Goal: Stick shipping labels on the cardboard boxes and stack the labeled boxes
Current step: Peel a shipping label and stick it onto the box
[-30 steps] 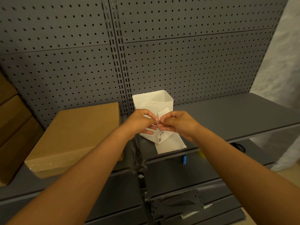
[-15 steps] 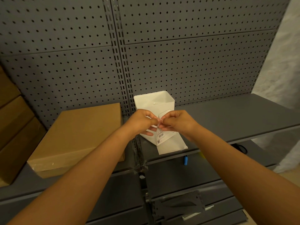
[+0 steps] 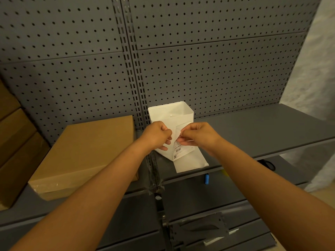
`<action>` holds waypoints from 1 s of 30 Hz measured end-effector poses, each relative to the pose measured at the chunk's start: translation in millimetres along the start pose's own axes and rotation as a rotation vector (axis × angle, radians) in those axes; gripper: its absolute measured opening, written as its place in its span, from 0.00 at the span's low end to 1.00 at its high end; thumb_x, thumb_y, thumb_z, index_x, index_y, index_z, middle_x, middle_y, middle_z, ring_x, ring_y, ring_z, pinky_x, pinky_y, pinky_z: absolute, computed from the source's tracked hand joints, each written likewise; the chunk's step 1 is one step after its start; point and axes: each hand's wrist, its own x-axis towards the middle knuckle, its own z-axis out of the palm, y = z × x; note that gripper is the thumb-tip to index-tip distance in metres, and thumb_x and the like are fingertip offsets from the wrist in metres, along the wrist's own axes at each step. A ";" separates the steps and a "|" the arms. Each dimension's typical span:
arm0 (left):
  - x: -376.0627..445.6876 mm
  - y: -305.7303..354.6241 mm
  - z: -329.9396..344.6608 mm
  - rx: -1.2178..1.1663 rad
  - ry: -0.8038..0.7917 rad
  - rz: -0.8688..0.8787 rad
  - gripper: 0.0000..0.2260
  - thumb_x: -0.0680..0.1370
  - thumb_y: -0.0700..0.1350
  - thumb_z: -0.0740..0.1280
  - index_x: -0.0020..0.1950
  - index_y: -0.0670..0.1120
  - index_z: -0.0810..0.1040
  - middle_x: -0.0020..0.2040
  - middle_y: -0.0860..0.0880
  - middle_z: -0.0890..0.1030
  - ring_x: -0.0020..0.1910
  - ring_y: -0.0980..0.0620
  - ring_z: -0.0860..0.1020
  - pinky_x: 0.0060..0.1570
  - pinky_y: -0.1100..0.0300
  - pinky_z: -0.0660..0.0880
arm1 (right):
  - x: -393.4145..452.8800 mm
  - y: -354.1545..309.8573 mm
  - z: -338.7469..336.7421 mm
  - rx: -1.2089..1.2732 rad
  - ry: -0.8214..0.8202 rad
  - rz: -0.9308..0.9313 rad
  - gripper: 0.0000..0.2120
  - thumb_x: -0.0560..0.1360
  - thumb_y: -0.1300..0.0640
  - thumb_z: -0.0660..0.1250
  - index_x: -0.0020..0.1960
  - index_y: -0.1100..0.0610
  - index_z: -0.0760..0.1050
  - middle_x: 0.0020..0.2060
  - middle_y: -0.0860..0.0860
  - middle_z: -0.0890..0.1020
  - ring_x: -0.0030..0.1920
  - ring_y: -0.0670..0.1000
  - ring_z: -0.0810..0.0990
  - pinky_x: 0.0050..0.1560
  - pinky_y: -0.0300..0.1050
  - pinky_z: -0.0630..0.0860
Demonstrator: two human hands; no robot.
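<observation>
At the far left edge, brown cardboard boxes (image 3: 12, 142) stand stacked against the grey pegboard wall (image 3: 217, 69). Just right of them a flat cardboard box (image 3: 87, 153) lies on the grey shelf (image 3: 262, 131), its top bare, with clear tape along its near edge. My left forearm crosses in front of its right corner.

My left hand (image 3: 156, 135) is curled, thumb and fingers pinching the left edge of a shipping label (image 3: 179, 145) that I hold up in front of me. My right hand (image 3: 197, 136) is curled too, pinching the same label at its upper edge, close beside the left, the fingertips of the two nearly touching. The label hangs down between them, printed side toward me, with a barcode and a small square code showing.

Behind my hands a white open-topped bin (image 3: 171, 113) stands on the shelf near the pegboard upright. A white sheet (image 3: 192, 163) lies flat below the label, reaching the shelf's front edge. Lower right, a small blue object (image 3: 206, 178) sits on the shelf beneath.
</observation>
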 end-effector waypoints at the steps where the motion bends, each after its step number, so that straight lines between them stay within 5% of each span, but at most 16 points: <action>1: 0.9 -1.4 -0.8 0.007 0.024 -0.025 0.05 0.79 0.40 0.62 0.42 0.43 0.71 0.43 0.44 0.81 0.37 0.52 0.79 0.36 0.57 0.81 | -0.2 0.1 -0.9 0.007 0.006 0.007 0.02 0.74 0.67 0.67 0.44 0.64 0.79 0.44 0.62 0.83 0.42 0.54 0.84 0.43 0.41 0.83; 6: 9.5 -15.7 -10.2 0.292 0.135 -0.034 0.05 0.77 0.41 0.63 0.44 0.40 0.76 0.45 0.40 0.82 0.41 0.43 0.82 0.41 0.49 0.82 | -0.1 1.3 -4.2 0.027 0.020 0.034 0.04 0.75 0.65 0.67 0.48 0.65 0.78 0.44 0.57 0.84 0.42 0.51 0.84 0.38 0.38 0.82; 11: 10.2 -21.0 -20.4 0.742 0.223 0.092 0.04 0.77 0.42 0.62 0.44 0.42 0.72 0.42 0.45 0.75 0.41 0.46 0.75 0.30 0.60 0.66 | 2.4 4.9 -11.8 0.019 0.069 0.069 0.08 0.75 0.64 0.66 0.52 0.67 0.78 0.47 0.61 0.84 0.43 0.52 0.84 0.40 0.40 0.83; 14: 16.6 -27.7 -24.7 0.879 0.257 0.109 0.08 0.76 0.41 0.62 0.37 0.44 0.67 0.45 0.44 0.79 0.39 0.48 0.73 0.33 0.60 0.67 | 1.7 9.9 -20.2 -0.003 0.100 0.083 0.06 0.76 0.63 0.66 0.50 0.65 0.78 0.46 0.61 0.84 0.43 0.53 0.84 0.43 0.42 0.83; 30: 16.8 -35.6 -27.7 1.227 0.300 0.106 0.07 0.76 0.43 0.62 0.38 0.46 0.68 0.48 0.45 0.80 0.50 0.46 0.76 0.49 0.57 0.67 | 1.2 20.5 -68.7 0.035 0.247 0.134 0.03 0.75 0.65 0.65 0.43 0.63 0.76 0.44 0.61 0.83 0.43 0.54 0.84 0.47 0.48 0.82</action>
